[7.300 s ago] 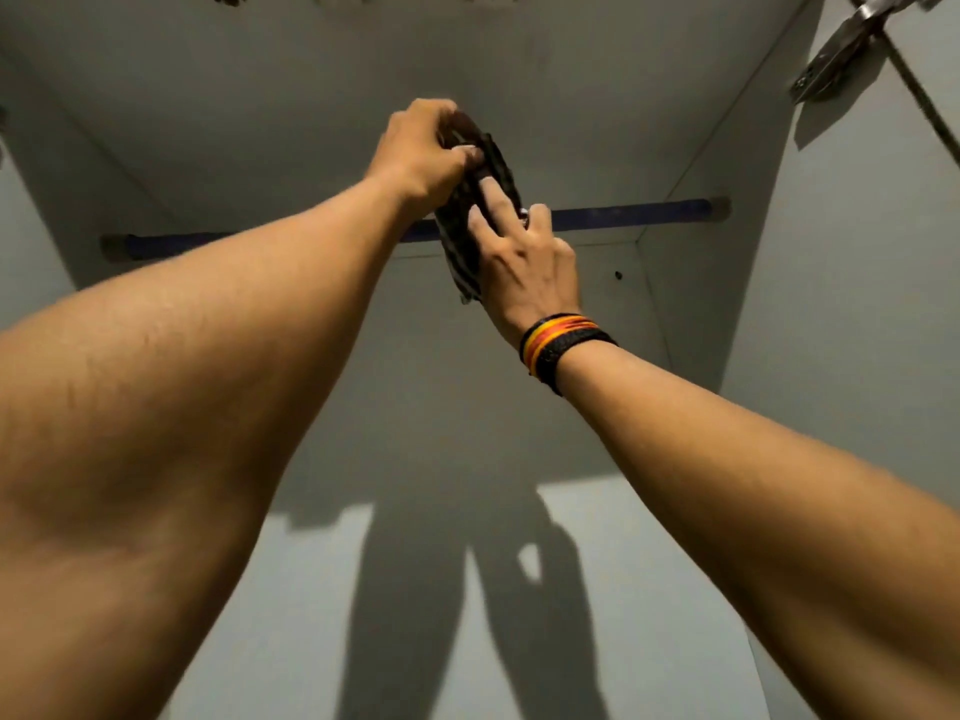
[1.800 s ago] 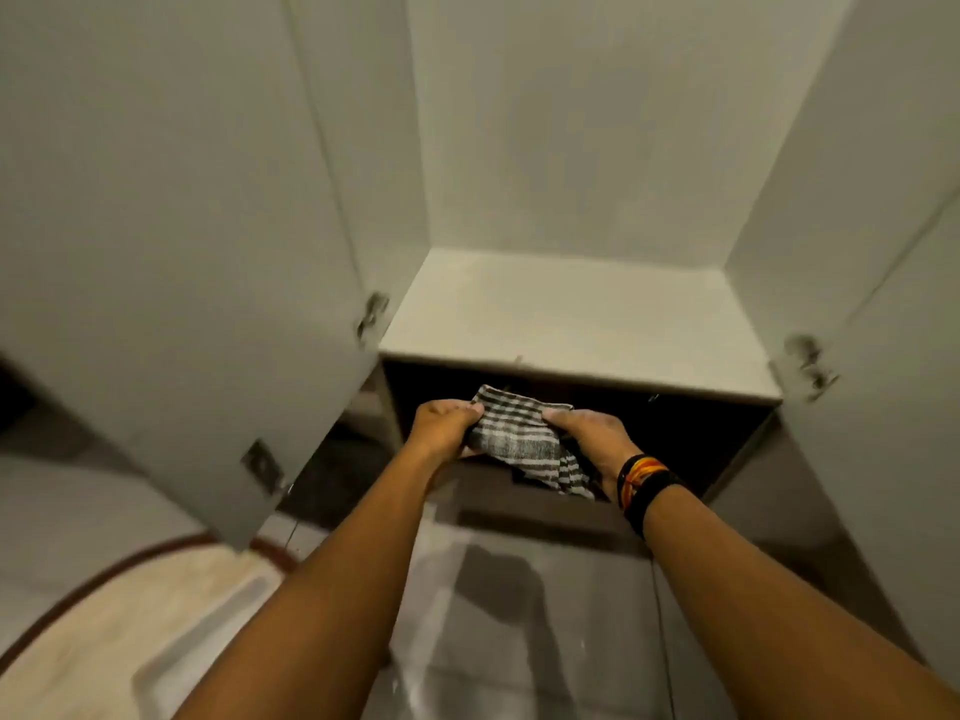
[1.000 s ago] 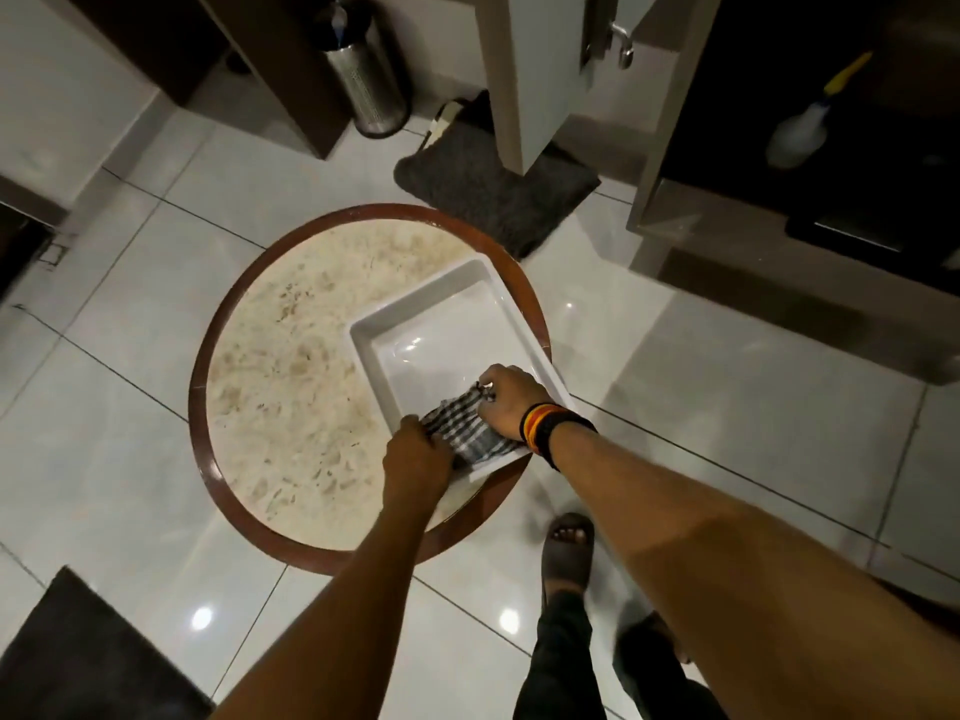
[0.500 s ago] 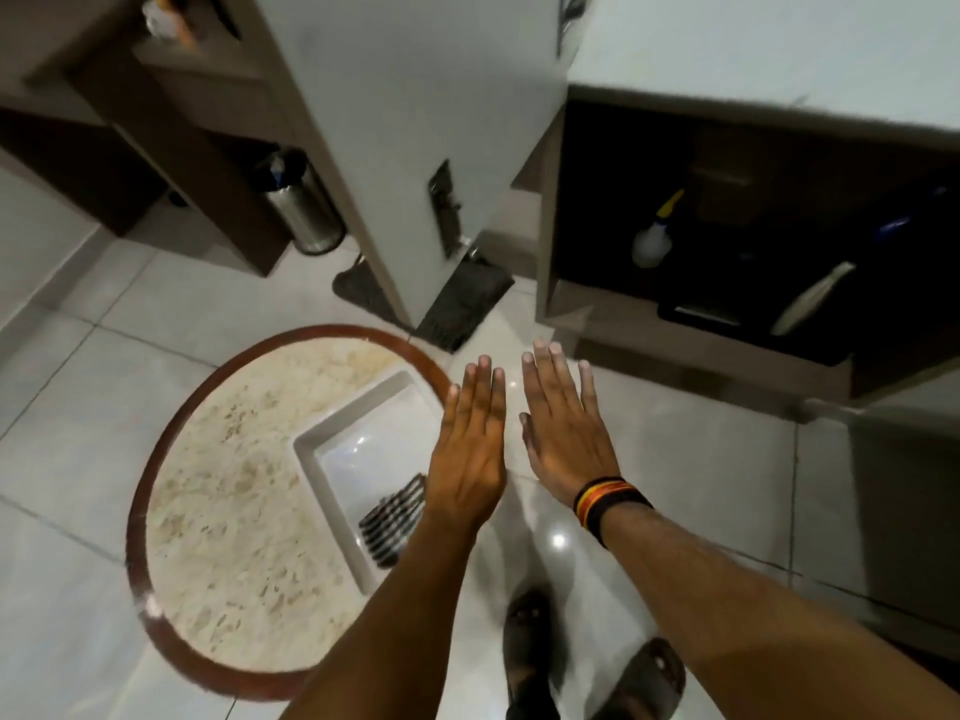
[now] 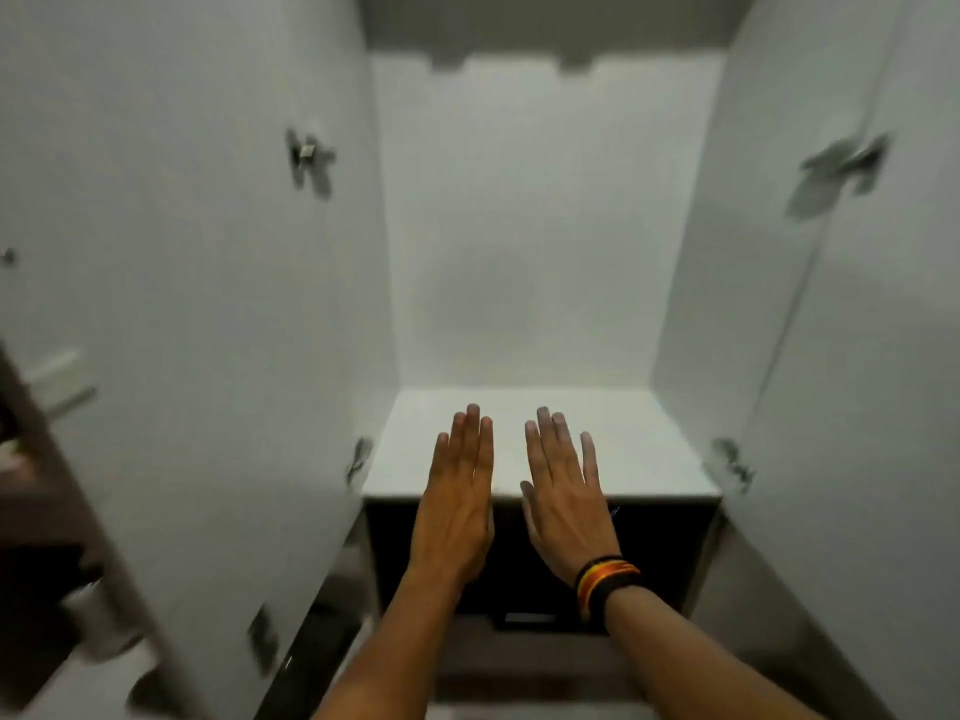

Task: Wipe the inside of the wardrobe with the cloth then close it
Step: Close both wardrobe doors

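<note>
The white wardrobe stands open in front of me, its back wall [image 5: 535,226] lit and bare. Its left door [image 5: 171,304] swings out toward me on the left, and the right door [image 5: 862,356] hangs open on the right. My left hand [image 5: 457,506] and my right hand [image 5: 566,506], a striped band on the wrist, are held flat and side by side, fingers extended, in front of the white shelf [image 5: 644,454]. Both hands hold nothing. The cloth is out of sight.
Below the shelf is a dark open compartment [image 5: 670,553]. Metal hinges [image 5: 309,158] show on the inner door faces. Blurred dark furniture [image 5: 36,511] sits at the far left beyond the left door.
The cloth was laid in the white tray on the round table and let go. My view has lifted from the floor back to the open wardrobe, with both hands empty and raised.
</note>
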`<state>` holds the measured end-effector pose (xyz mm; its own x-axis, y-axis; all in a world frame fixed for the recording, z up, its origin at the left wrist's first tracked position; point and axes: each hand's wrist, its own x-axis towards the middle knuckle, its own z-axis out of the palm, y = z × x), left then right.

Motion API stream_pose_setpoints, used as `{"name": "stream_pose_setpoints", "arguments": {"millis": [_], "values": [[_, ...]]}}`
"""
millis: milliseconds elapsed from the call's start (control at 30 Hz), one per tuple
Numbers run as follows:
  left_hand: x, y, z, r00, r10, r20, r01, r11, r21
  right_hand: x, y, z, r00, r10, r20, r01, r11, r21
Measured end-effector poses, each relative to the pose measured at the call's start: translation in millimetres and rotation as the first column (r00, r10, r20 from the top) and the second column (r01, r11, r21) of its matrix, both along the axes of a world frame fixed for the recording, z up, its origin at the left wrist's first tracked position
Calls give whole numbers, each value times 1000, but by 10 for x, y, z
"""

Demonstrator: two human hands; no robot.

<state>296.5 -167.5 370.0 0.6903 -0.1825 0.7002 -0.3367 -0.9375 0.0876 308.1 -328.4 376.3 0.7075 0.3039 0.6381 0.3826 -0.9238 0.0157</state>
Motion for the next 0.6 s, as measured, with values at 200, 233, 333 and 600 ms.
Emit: {"name": "stream_pose_setpoints", "arguments": {"millis": [200, 233, 333, 600], "values": [[458, -714, 1664, 961, -72, 266, 73, 997, 8, 293, -828, 2010, 941, -119, 317, 114, 993, 34], [497, -774, 1892, 950, -78, 302, 77, 997, 15, 286, -933, 2279, 922, -137, 363, 133, 990, 37], [529, -1008, 2536, 913, -109, 392, 95, 994, 57, 148, -1263, 2966, 851, -215, 479, 211, 975, 64], [357, -1853, 3841, 759, -263, 595, 243, 963, 116, -316, -1960, 3892, 700, -382, 603, 406, 908, 104]]}}
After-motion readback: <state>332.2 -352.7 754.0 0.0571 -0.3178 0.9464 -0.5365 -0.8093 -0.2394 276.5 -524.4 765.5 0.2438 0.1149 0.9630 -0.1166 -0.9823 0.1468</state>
